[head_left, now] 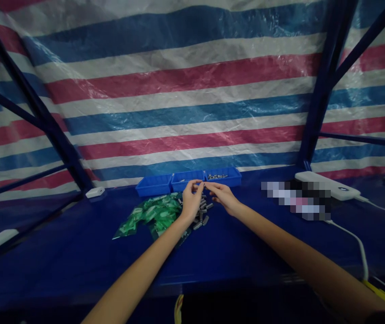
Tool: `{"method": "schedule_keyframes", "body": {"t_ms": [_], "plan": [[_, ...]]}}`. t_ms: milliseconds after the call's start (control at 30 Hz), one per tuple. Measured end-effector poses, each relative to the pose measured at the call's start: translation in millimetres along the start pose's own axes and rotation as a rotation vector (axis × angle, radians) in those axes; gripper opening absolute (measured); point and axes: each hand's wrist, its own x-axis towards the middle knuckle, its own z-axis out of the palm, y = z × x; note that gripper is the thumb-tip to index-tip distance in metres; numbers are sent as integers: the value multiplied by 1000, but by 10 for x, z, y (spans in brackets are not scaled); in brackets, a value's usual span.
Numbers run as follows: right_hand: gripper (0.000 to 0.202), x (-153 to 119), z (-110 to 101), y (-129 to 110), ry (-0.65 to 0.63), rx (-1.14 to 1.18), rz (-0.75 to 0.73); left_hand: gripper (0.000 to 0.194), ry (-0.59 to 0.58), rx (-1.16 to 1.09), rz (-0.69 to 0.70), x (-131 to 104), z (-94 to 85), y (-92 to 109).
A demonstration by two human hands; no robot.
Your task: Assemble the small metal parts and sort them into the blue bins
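Left hand (191, 198) and right hand (222, 196) pinching one small part (204, 184), above grey parts pile (203, 212)

The dark blue bench (77, 252) carries three blue bins (188, 180) at 12 o'clock, green packets (151, 216) and small grey metal parts (203, 211) at centre, and a white power bank (327, 185) at 2 o'clock.
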Motion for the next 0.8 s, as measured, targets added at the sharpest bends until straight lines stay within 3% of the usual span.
{"method": "schedule_keyframes", "body": {"t_ms": [167, 367, 567, 800], "plan": [[29, 29, -5, 31, 36, -23, -6, 29, -42, 51, -11, -36, 9, 53], [34, 117, -78, 37, 180, -1, -97, 35, -91, 402, 111, -117, -3, 114], [25, 178, -115, 54, 273, 64, -101, 22, -356, 897, 238, -224, 12, 107], [18, 173, -106, 90, 193, 10, -58, 15, -570, 962, 315, -245, 23, 42]]}}
